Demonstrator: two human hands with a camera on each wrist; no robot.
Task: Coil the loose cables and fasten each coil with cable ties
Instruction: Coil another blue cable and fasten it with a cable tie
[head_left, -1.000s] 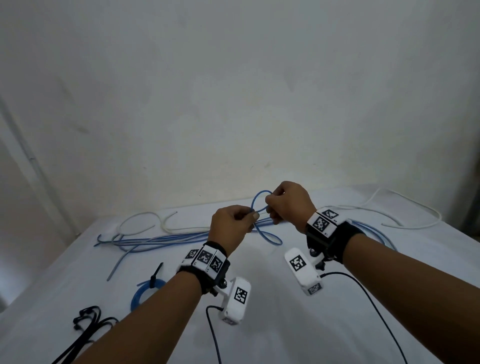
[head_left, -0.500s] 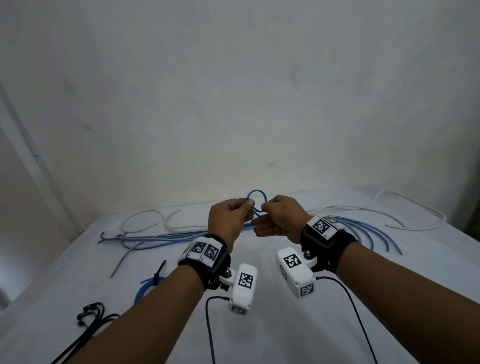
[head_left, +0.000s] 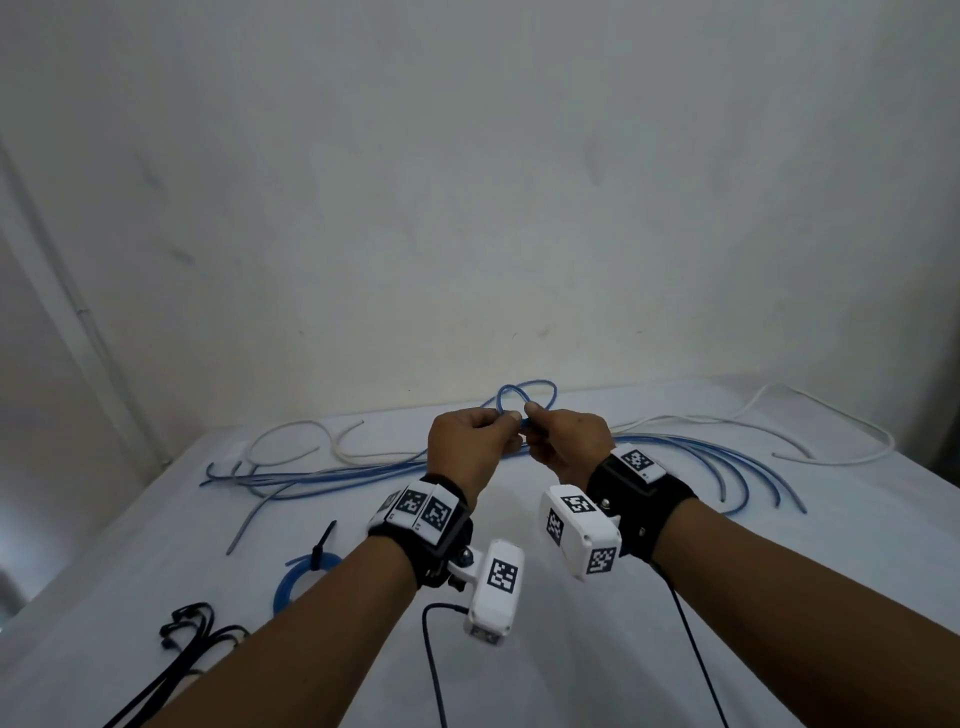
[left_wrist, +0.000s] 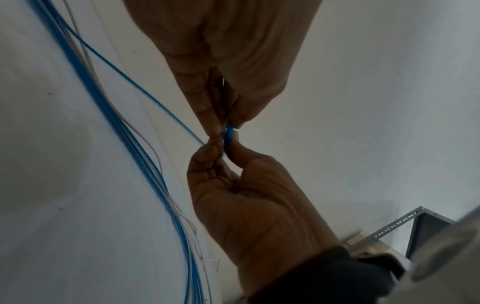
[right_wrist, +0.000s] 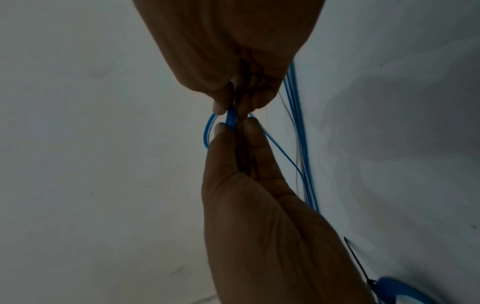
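Hands meet above the table (head_left: 519, 649): left hand (head_left: 470, 447) and right hand (head_left: 569, 444) each pinch the blue cable (head_left: 524, 397) between thumb and fingertips, holding small loops upright. Its loose length trails over the table among white cables (head_left: 831, 431); a tied blue coil (head_left: 306, 571) lies near the left forearm.

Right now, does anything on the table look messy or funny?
Yes. Loose blue cables and a white cable sprawl uncoiled across the table, unlike the tied blue coil. Both hands pinch a small blue loop.
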